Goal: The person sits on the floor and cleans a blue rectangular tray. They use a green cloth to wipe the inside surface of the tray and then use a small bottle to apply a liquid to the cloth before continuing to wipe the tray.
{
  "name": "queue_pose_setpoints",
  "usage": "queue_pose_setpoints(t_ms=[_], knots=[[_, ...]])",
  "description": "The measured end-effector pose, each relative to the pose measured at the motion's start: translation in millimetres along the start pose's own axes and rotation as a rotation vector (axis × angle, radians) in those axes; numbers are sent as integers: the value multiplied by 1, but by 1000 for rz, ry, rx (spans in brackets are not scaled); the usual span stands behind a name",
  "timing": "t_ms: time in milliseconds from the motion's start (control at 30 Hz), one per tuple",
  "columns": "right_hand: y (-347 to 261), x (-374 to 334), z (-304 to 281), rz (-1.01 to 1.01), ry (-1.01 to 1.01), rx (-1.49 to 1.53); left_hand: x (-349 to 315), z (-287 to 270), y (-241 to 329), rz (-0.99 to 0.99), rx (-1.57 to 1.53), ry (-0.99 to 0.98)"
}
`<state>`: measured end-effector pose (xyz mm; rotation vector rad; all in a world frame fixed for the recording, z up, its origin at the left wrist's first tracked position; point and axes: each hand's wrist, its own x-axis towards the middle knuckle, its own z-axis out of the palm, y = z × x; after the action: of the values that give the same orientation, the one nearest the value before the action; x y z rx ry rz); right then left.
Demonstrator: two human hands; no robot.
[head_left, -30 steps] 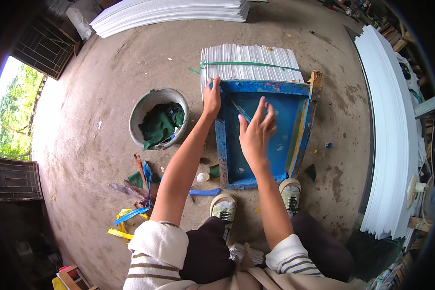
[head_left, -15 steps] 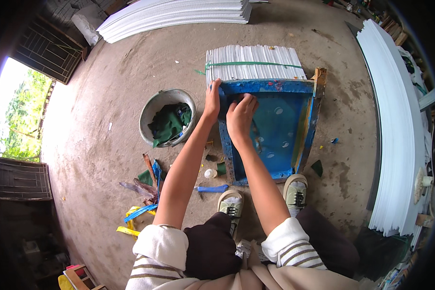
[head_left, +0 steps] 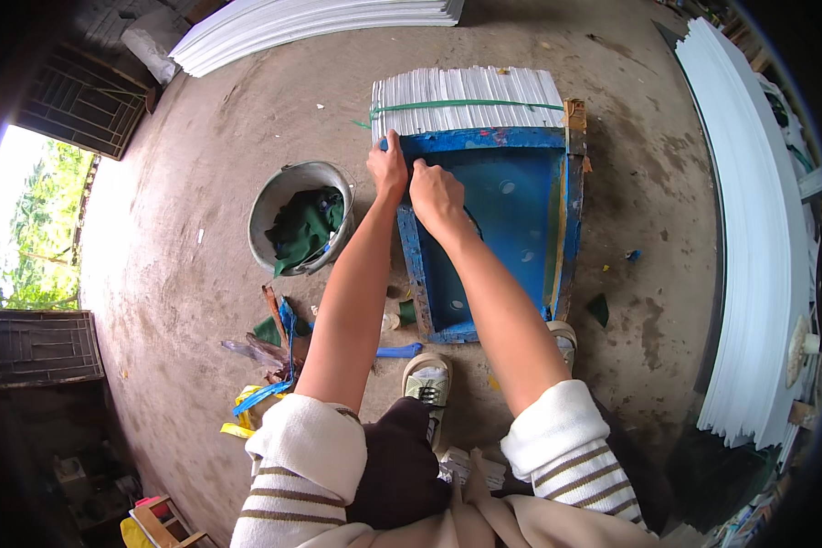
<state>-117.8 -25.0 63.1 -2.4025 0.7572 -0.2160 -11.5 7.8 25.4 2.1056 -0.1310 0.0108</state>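
A blue screen-printing frame (head_left: 498, 137) with a translucent blue mesh (head_left: 511, 233) stands tilted on the floor, its far side against a bundle of white corrugated sheets (head_left: 466, 89) tied with green strap. My left hand (head_left: 388, 167) is closed around the frame's far left corner. Just right of it, my right hand (head_left: 437, 194) makes a fist over the mesh's far left part, inside the frame's edge. Whatever that fist holds is hidden beneath the fingers.
Left of the frame stands a grey bucket (head_left: 258, 219) with dark green cloth (head_left: 309, 228) inside. Scraps, blue strap (head_left: 288, 320) and a blue strip (head_left: 400, 351) lie near my left shoe (head_left: 427, 384). Tall white sheet stacks (head_left: 749, 247) line the right side.
My right hand has moved left across the mesh toward the frame's left edge, close to my left hand. My left hand still holds the corner. The whole view has shifted slightly.
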Motion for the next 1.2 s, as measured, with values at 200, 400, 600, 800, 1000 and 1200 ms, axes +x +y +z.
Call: queue_pose_setpoints(t_ms=[200, 400, 600, 800, 1000, 1200], knots=[[-3, -14, -3, 68, -36, 74, -14, -6, 11, 26, 54, 72], [-6, -24, 1, 105, 40, 181, -17, -9, 13, 90, 40, 119], [-6, -34, 1, 117, 91, 191, -23, -13, 16, 104, -2, 83], [-13, -46, -3, 116, 69, 160, -24, -18, 16, 98, -20, 88], [0, -48, 2, 21, 186, 209, -25, -15, 15, 110, -47, 89], [11, -43, -2, -30, 157, 139, -20, -17, 6, 89, -136, -17]])
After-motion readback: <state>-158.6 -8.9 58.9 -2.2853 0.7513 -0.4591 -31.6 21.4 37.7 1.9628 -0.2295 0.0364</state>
